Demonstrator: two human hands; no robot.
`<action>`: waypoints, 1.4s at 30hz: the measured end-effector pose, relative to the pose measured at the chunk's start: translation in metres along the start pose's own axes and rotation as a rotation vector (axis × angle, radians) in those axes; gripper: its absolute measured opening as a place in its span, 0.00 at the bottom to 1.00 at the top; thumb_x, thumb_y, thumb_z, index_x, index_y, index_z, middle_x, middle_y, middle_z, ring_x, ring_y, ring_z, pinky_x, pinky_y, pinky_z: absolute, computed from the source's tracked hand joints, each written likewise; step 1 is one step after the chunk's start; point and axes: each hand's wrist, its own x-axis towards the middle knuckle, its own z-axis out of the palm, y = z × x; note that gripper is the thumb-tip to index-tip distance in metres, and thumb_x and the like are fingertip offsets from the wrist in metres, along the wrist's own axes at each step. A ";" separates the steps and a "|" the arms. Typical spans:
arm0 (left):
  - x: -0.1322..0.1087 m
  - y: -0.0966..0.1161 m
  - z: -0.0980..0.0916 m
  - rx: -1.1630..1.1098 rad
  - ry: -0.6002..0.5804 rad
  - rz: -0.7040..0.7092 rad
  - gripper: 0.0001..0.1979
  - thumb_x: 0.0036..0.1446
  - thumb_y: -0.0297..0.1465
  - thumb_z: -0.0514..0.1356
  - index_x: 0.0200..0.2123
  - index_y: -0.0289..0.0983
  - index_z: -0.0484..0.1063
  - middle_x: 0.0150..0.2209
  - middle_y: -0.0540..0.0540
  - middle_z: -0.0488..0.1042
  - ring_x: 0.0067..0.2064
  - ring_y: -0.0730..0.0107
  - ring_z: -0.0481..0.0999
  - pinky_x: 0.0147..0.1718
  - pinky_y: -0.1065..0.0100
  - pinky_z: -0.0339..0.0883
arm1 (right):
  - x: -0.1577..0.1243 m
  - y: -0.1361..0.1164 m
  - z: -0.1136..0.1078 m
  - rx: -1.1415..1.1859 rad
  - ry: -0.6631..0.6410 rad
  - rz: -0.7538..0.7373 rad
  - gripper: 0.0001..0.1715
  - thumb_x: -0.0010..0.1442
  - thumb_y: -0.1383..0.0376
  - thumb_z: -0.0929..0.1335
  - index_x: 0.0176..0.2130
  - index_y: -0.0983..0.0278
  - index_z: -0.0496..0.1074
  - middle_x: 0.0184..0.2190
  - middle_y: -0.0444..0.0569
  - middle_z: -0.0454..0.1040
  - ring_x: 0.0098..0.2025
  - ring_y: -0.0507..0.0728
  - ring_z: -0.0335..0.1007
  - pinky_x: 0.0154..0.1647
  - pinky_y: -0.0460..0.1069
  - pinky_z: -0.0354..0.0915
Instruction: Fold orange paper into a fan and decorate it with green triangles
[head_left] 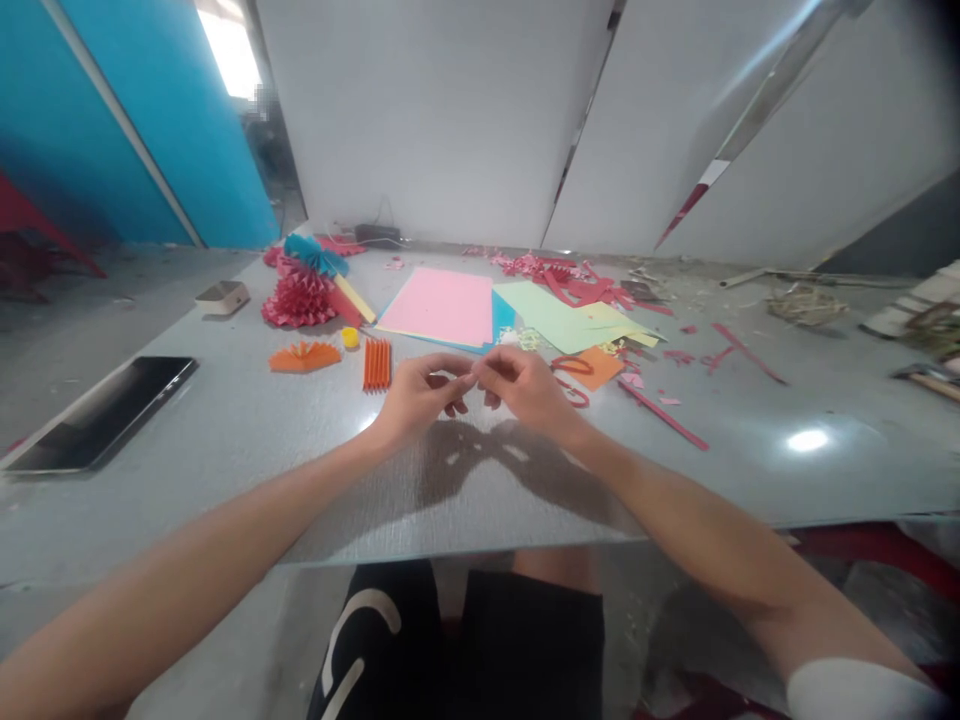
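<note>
Above the table's middle, my left hand (417, 398) and my right hand (529, 392) meet at the fingertips. Thumb and forefinger are pinched on each; whatever lies between them is too small or hidden to make out. Left of my left hand stands a pleated strip of orange paper (377, 365), with an orange paper fan (304, 357) and a small yellow cap (349, 338) farther left. Beside my right hand lie red-handled scissors (571, 367), partly over an orange paper piece (600, 368). Behind the hands are pink paper sheets (442, 305) and pale green paper (551, 312).
Folded red paper fans (298, 297) and a blue one (311, 252) are heaped at the back left. A dark-screened tablet or phone (105, 412) and a small box (222, 298) lie left. Red paper scraps (577, 283) and a red strip (667, 416) are on the right.
</note>
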 end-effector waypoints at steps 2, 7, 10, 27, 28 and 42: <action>0.000 0.001 0.000 0.001 0.001 0.002 0.15 0.58 0.39 0.71 0.41 0.33 0.82 0.34 0.44 0.81 0.26 0.74 0.77 0.23 0.72 0.71 | 0.000 0.000 0.000 0.006 0.002 0.008 0.23 0.63 0.46 0.73 0.33 0.63 0.73 0.23 0.42 0.73 0.23 0.50 0.71 0.24 0.46 0.68; 0.000 0.004 0.000 0.040 0.062 0.009 0.16 0.56 0.39 0.72 0.40 0.33 0.81 0.33 0.45 0.80 0.25 0.74 0.77 0.23 0.73 0.71 | 0.001 0.000 0.001 0.030 -0.008 0.019 0.21 0.64 0.48 0.72 0.35 0.63 0.72 0.25 0.42 0.73 0.23 0.49 0.71 0.25 0.45 0.69; -0.001 0.006 0.000 0.069 0.080 0.003 0.17 0.54 0.40 0.73 0.39 0.33 0.81 0.31 0.45 0.79 0.25 0.73 0.77 0.23 0.72 0.71 | 0.001 0.001 0.001 0.032 -0.021 0.023 0.22 0.64 0.47 0.72 0.35 0.63 0.72 0.26 0.42 0.73 0.23 0.49 0.72 0.25 0.45 0.69; 0.000 0.008 0.003 0.019 0.086 -0.002 0.16 0.57 0.40 0.70 0.39 0.32 0.82 0.28 0.45 0.79 0.25 0.72 0.78 0.22 0.72 0.70 | -0.002 0.001 0.002 -0.002 0.049 0.016 0.12 0.63 0.57 0.72 0.40 0.62 0.71 0.34 0.44 0.75 0.24 0.49 0.73 0.23 0.46 0.70; 0.000 0.008 0.003 0.013 0.087 0.000 0.16 0.57 0.40 0.70 0.39 0.32 0.82 0.27 0.46 0.79 0.24 0.71 0.78 0.22 0.72 0.70 | -0.001 0.000 0.002 0.006 0.050 0.017 0.12 0.63 0.58 0.72 0.40 0.62 0.71 0.34 0.44 0.75 0.24 0.49 0.73 0.23 0.46 0.70; -0.001 0.006 0.000 0.036 0.066 0.000 0.12 0.58 0.36 0.70 0.41 0.34 0.79 0.25 0.48 0.78 0.24 0.72 0.77 0.23 0.72 0.70 | -0.004 -0.003 0.005 0.052 0.022 0.015 0.08 0.60 0.61 0.72 0.36 0.62 0.72 0.26 0.42 0.74 0.23 0.50 0.71 0.24 0.46 0.69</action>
